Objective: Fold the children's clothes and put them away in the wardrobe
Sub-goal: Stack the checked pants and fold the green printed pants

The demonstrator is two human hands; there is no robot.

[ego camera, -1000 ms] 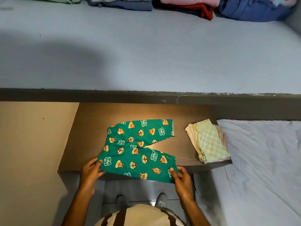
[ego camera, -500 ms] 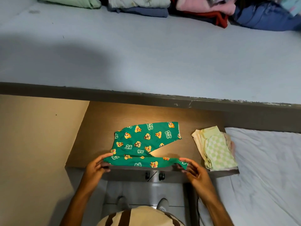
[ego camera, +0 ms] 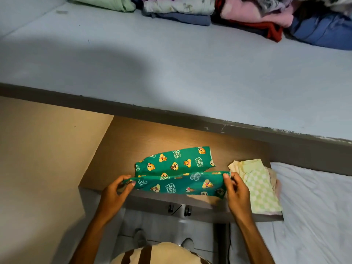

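Observation:
A pair of green children's trousers (ego camera: pixel 175 164) with cartoon prints lies on a small wooden table (ego camera: pixel 144 138). Its far leg lies flat on the wood. The near leg is lifted off the table and stretched between my hands. My left hand (ego camera: pixel 116 191) pinches the waist end, and my right hand (ego camera: pixel 235 189) pinches the cuff end. A folded pale green checked garment (ego camera: pixel 261 187) lies on the table's right end, just beside my right hand.
Beyond the table runs a blue-grey upper bed (ego camera: pixel 190 69) with a dark frame edge (ego camera: pixel 171 115). Piles of clothes (ego camera: pixel 247 14) lie along its far side. A white-sheeted mattress (ego camera: pixel 314 206) sits to the right. A beige wall (ego camera: pixel 38 168) stands at left.
Both hands have lifted the trousers' near leg off the table edge and carried it up toward the far leg. The camera has tilted, showing more of the clothes piles.

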